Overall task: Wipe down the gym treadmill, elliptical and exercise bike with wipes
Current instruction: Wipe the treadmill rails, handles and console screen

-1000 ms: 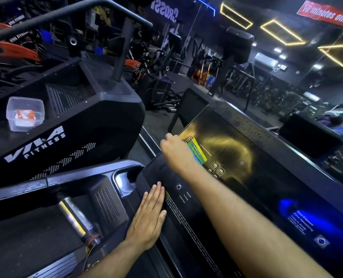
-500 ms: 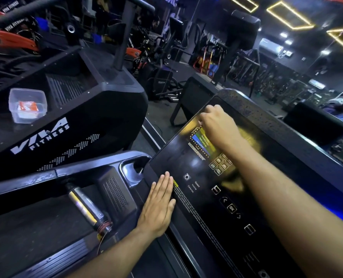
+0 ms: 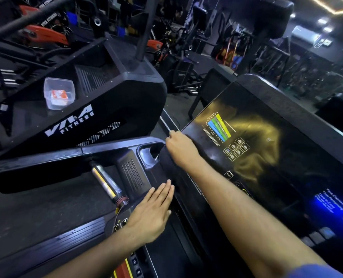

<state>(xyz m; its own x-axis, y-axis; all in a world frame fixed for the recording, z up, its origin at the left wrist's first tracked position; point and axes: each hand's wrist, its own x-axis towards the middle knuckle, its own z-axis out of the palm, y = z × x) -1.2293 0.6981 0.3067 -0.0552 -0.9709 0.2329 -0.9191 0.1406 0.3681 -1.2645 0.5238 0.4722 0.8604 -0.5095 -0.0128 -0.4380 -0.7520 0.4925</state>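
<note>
Wiping treadmill console | right hand at console's near-left corner, fingers curled, wipe itself not visible | left hand flat below that corner, fingers straight | console: rigid, glossy, likely slippery; press lightly.

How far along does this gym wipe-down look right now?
Early, it seems. In hand: the right hand, fingers curled, works the left edge of the glossy black treadmill console panel, though no wipe is visible in it. The left hand lies flat on the console's lower edge. Whether the panel is clean cannot be judged. The neighbouring black VIVA FITNESS machine, holding a clear plastic tub, looks untouched.
</note>
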